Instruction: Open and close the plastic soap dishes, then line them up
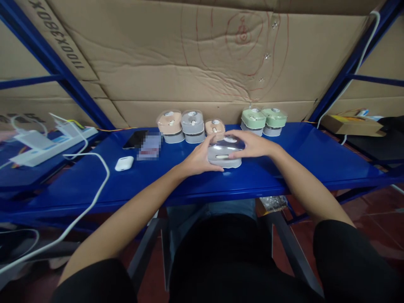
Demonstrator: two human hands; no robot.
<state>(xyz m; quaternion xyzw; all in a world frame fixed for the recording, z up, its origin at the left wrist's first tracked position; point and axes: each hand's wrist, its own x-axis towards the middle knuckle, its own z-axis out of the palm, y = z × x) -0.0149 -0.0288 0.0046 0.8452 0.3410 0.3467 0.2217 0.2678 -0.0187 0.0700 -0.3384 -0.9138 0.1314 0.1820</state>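
Note:
Near the front of the blue table, a grey box with a clear, shiny lid (226,147) stands between my two hands. My left hand (199,158) curves round its left side, with the thumb low by the near edge. My right hand (252,144) grips the top and right side, its fingers bent over the lid. Just behind it sits a small peach box (215,126), partly covered by my left fingers. Farther left are a stacked peach box (170,125) and a stacked grey box (193,125). Two green boxes (253,119) (274,119) stand behind my right hand.
A white earbud case (124,163) lies at the left on the blue table (176,185), near a dark phone (135,139). A white cable (101,185) crosses the table's left side from a power strip (53,147). Cardboard (142,54) walls the back.

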